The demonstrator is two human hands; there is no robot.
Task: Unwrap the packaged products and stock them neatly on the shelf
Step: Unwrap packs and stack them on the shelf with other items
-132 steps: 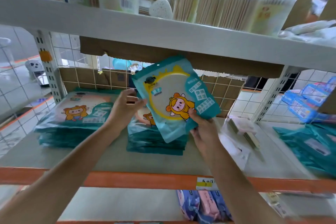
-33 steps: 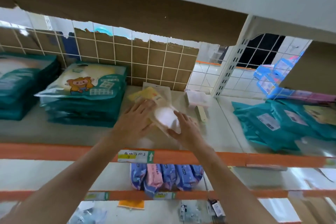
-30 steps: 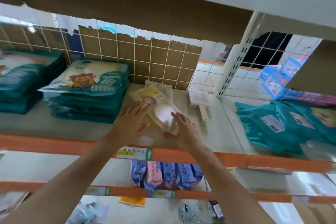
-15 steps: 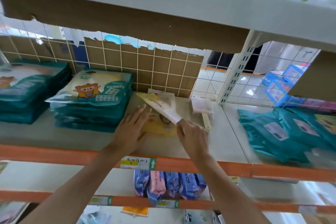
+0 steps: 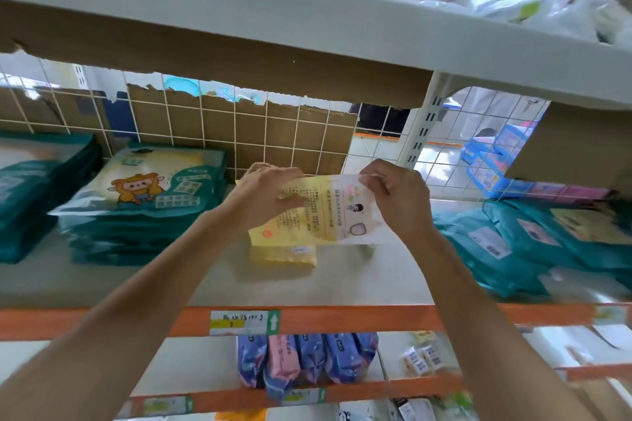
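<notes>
Grey metal shelf with an orange front lip (image 5: 376, 280) carries the stock. Anything let go near that lip could slide off to the tiers below.

Heap of loose teal plastic packs (image 5: 513, 243) on the right is unsorted and slumped. An elbow swing from the right arm could drag some over the edge. The neat stack of teal cartoon-print packs (image 5: 143, 202) on the left looks stable, with low risk unless it is bumped while placing.

Flat yellow-and-white printed plastic pouch (image 5: 328, 215) is held in the air above mid-shelf, tilted and clear of the surface.
- The left hand (image 5: 263, 195) is clamped on its left end and the right hand (image 5: 400, 198) pinches the top right corner. The two hands are apart with the film stretched between them.
- Judgement: this is the unwrap or inspect step. Pulling too hard could rip the film unevenly and spill or crease the contents.
- The film looks slick, so a pinch on one corner could slip.

Small yellow pack (image 5: 284, 255) lies on the shelf directly under the held pouch. If the pouch drops, it lands skewed on this pack and spoils the alignment. It cannot be told whether the small pack is the same product.
</notes>
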